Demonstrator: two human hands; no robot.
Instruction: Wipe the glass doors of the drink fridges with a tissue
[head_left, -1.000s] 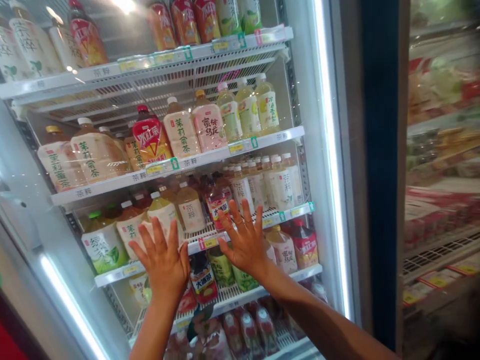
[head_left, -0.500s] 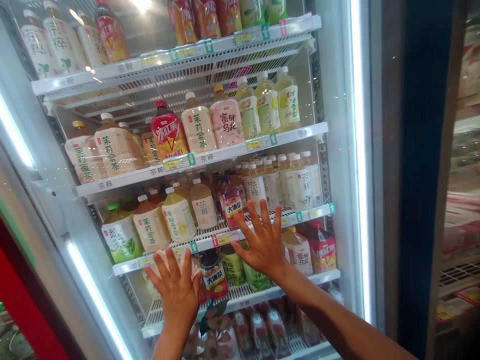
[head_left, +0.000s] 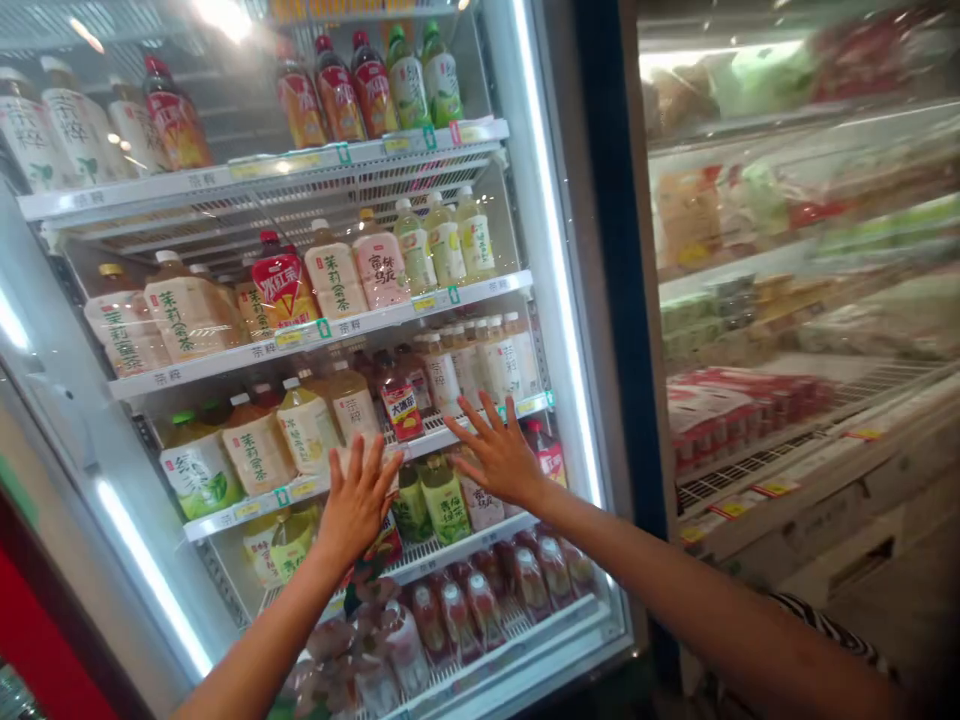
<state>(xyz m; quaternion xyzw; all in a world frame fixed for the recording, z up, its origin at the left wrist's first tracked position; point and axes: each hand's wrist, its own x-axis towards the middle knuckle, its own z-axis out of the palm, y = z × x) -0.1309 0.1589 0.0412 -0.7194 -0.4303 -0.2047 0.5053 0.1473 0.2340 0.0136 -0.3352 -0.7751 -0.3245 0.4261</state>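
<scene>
Both of my hands are raised before a glass-fronted drinks fridge (head_left: pixel 555 300), fingers spread and holding nothing. My left hand (head_left: pixel 356 500) is in front of the lower shelves, near a green-labelled bottle (head_left: pixel 444 498). My right hand (head_left: pixel 499 452) is further right, over the edge of the shelf with white-labelled bottles (head_left: pixel 439 375). Left of it on that shelf stands a dark bottle with a red and yellow label (head_left: pixel 400 400). Whether my palms touch the glass I cannot tell. Parts of the lower bottles are hidden behind my hands and forearms.
Bottled teas fill several shelves, among them a red-labelled bottle (head_left: pixel 281 285) and a pink-labelled bottle (head_left: pixel 381 265). Wrapped bottles (head_left: pixel 454 610) lie at the bottom. To the right is an open chilled display (head_left: pixel 795 520) with packaged food. A red panel (head_left: pixel 45 600) stands at lower left.
The view has swung right, so the fridge sits further left and more of the open display shows. My hands stay spread; in the picture they are closer together, the left one higher.
</scene>
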